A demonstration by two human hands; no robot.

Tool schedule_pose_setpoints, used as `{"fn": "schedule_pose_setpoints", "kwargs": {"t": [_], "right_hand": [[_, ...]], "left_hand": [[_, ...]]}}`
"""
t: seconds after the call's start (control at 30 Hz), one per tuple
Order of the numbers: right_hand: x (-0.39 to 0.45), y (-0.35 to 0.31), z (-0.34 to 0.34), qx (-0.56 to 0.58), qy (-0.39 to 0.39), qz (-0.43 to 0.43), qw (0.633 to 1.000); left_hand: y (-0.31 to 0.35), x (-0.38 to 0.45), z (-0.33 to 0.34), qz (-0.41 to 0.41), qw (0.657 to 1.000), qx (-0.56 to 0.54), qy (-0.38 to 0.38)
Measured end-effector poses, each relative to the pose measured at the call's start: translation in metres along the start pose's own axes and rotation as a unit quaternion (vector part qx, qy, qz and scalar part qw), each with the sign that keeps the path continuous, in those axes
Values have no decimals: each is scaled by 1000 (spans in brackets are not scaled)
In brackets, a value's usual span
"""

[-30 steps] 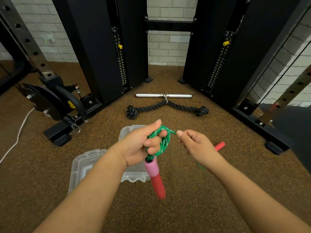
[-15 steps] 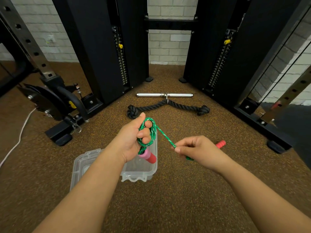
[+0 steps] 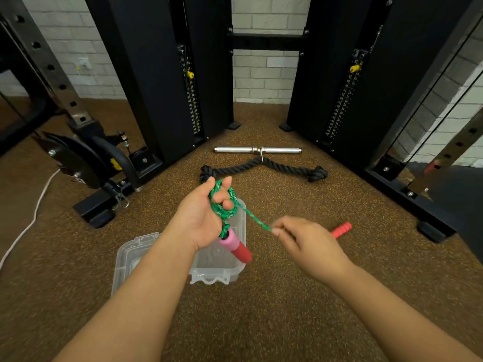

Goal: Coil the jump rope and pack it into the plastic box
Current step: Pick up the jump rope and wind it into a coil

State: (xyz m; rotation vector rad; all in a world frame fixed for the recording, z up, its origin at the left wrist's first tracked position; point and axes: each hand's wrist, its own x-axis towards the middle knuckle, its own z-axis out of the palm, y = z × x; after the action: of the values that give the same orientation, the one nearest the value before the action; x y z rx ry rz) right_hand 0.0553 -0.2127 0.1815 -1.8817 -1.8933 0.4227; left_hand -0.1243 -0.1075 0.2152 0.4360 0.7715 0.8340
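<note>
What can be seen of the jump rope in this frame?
The jump rope is a green braided cord with white flecks, looped in coils around the left hand. One handle, pink foam over red, hangs below that hand above the clear plastic box. A taut strand runs to the right hand, pinched in its fingers. The second red handle shows beyond it.
</note>
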Motion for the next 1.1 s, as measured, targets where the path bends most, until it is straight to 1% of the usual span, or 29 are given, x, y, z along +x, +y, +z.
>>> {"fn": "schedule_pose_setpoints", "kwargs": {"t": [0.03,0.1,0.17,0.23,0.27,0.3,0.37,0.43,0.47,0.5,0.57,0.67,0.73,0.83,0.87,0.9,0.93,1.03,1.07,1.1], "right_hand": [[-2,-3,4,-23,-19,-26,999],[-7,-12,14,-38,-50,-64,996],[-9,-22,20,-38,-65,-101,992],[-7,-30,16,5,-61,-121,991],[-6,-34,12,37,-57,-123,990],[-4,-36,7,70,-49,-120,989],[0,-39,-4,144,-24,-98,984],[3,-38,-14,248,-7,-35,968],[5,-35,-17,298,-2,9,955],[7,-31,-20,326,7,47,944],[10,-20,-20,320,27,88,943],[12,-11,-15,326,41,116,937],[12,-11,-15,332,36,109,936],[11,-14,-19,330,23,49,942],[10,-16,-20,328,21,29,944],[10,-18,-20,327,19,20,944],[10,-19,-21,326,23,21,945],[12,-19,-26,336,52,61,938],[13,-16,-27,343,64,76,934],[14,-13,-28,348,75,90,930]], "left_hand": [[0,-1,1,-6,1000,-7,-9],[-1,-2,3,0,1000,17,-24],[-8,-1,5,28,994,104,-16],[-16,0,4,57,972,228,10],[-20,2,2,52,956,289,10],[-23,2,0,30,937,347,0],[-29,1,-5,-16,888,458,-37],[-32,-2,-7,-22,824,559,-86],[-33,-3,-6,-18,809,576,-110],[-33,-3,-5,-22,812,568,-136],[-31,-3,-1,-44,824,533,-186],[-30,-4,3,-46,854,478,-200],[-29,-5,3,-33,879,440,-182],[-23,-3,-2,-11,921,357,-157],[-20,0,-4,-9,929,337,-153],[-16,2,-7,-11,928,339,-153],[-14,1,-8,-17,919,362,-157],[-16,-6,-2,-54,855,483,-181],[-18,-9,2,-69,838,505,-193],[-20,-13,6,-79,829,513,-206]]}}
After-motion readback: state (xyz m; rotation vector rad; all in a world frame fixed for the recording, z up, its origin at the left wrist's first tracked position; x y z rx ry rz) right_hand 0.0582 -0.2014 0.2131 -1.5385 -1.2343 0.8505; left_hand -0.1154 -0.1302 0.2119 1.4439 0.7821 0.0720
